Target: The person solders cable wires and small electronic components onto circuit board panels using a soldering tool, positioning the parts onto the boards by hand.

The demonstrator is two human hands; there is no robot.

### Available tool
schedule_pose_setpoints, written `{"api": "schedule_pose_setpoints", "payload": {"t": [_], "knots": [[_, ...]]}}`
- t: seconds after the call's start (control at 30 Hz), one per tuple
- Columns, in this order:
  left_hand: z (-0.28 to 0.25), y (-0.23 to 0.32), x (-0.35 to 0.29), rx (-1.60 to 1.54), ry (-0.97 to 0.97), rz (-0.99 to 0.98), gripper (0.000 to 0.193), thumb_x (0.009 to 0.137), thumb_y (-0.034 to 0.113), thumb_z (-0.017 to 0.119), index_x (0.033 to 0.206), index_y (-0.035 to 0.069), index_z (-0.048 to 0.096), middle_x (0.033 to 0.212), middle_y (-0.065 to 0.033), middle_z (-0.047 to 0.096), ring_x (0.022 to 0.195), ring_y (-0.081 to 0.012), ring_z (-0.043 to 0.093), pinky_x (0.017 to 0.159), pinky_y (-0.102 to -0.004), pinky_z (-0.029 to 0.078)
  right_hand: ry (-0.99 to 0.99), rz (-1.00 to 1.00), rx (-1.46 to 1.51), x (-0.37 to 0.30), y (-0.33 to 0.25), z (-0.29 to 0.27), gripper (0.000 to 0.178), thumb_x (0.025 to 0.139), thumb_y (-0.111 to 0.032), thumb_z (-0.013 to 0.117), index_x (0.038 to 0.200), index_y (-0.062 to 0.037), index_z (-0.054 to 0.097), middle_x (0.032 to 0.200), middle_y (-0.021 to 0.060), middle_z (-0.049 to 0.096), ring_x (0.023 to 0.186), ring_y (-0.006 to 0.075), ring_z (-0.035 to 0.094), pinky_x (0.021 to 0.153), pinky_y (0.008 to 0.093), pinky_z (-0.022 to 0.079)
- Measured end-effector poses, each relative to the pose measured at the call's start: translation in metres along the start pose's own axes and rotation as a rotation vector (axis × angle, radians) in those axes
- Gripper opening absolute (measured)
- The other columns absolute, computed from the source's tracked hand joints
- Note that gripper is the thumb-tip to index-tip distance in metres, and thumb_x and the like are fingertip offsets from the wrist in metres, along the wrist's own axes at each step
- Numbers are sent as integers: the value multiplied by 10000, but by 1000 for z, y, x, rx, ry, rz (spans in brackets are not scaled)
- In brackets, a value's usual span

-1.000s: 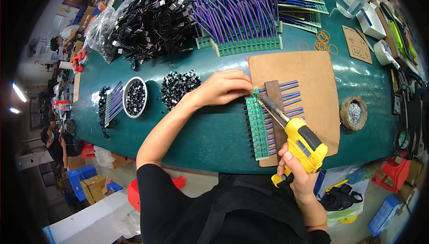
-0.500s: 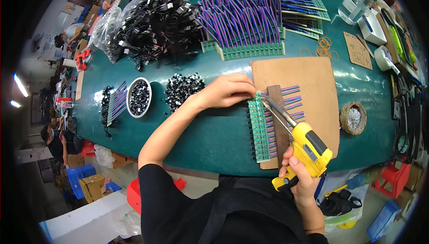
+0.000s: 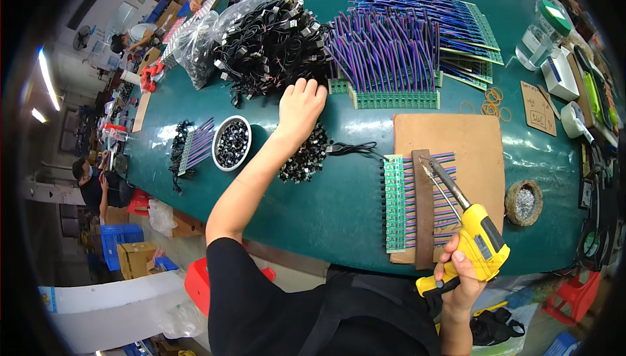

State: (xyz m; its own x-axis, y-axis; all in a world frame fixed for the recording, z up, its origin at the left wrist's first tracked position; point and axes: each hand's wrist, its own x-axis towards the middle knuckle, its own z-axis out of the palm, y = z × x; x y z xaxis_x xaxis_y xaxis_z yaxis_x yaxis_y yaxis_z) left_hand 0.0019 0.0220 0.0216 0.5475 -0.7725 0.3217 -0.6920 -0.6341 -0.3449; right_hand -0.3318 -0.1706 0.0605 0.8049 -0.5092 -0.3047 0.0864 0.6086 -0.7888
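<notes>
My left hand [image 3: 302, 109] reaches to the near edge of a heap of black cables [image 3: 270, 49] with metal plugs. Its fingers are extended; their tips are partly hidden. Beneath the wrist lies a pile of small black-and-metal parts [image 3: 305, 160]. My right hand [image 3: 460, 274] grips a yellow soldering gun [image 3: 484, 242], its tip above a brown bar [image 3: 424, 219]. That bar lies across purple and blue wires [image 3: 447, 190] running from a green circuit board panel [image 3: 394, 206]. A black cable [image 3: 352, 148] with a metal plug ends at the panel's top corner.
The panel rests on a cardboard sheet [image 3: 479, 160]. To the right stand a round solder-filled holder [image 3: 523, 203] and a green-lidded jar [image 3: 542, 33]. Wired boards [image 3: 391, 56] are stacked behind. A white bowl [image 3: 231, 144] of small parts sits left. Co-workers [image 3: 101, 186] sit farther off.
My left hand has left the panel's top corner for the cable heap, and a black cable now shows at that corner. The soldering gun's tip has moved off the panel, over the bar.
</notes>
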Motion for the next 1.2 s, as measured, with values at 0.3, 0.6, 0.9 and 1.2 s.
{"api": "schedule_pose_setpoints", "payload": {"t": [0.3, 0.6, 0.9, 1.2], "knots": [[-95, 55, -6, -1873, 83, -455, 252, 837, -33, 523, 1082, -14, 465, 931, -76, 472, 750, -195, 591, 667, -317, 503, 70, -100, 48, 5, -6, -2, 336, 817, -20, 559, 1137, 46, 482, 896, 125, 568, 646, 138, 562, 494, 236, 498], [-124, 115, -57, -2638, -263, -300, 123, 794, 19, 559, 856, 8, 453, 857, -104, 398, 594, -194, 559, 505, -274, 490, 8, -94, 1, 23, -5, 7, 281, 831, 41, 583, 1108, 55, 537, 1020, 145, 613, 629, 138, 604, 562, 247, 509], [-115, 125, -66, -2209, -460, -231, 183, 745, 29, 590, 882, 10, 471, 891, -110, 490, 822, -270, 589, 758, -387, 490, -47, -107, -107, 10, -9, 5, 684, 830, 69, 570, 1422, -20, 238, 830, 83, 564, 615, 90, 541, 533, 211, 462], [-138, 135, -38, -1788, -372, 187, 362, 734, 129, 670, 1056, -7, 577, 1010, -132, 608, 958, -260, 596, 866, -345, 461, -121, -526, -786, 7, 1, 1, 669, 832, 10, 596, 1401, 35, 245, 778, 57, 570, 655, 80, 548, 640, 218, 474]]}}
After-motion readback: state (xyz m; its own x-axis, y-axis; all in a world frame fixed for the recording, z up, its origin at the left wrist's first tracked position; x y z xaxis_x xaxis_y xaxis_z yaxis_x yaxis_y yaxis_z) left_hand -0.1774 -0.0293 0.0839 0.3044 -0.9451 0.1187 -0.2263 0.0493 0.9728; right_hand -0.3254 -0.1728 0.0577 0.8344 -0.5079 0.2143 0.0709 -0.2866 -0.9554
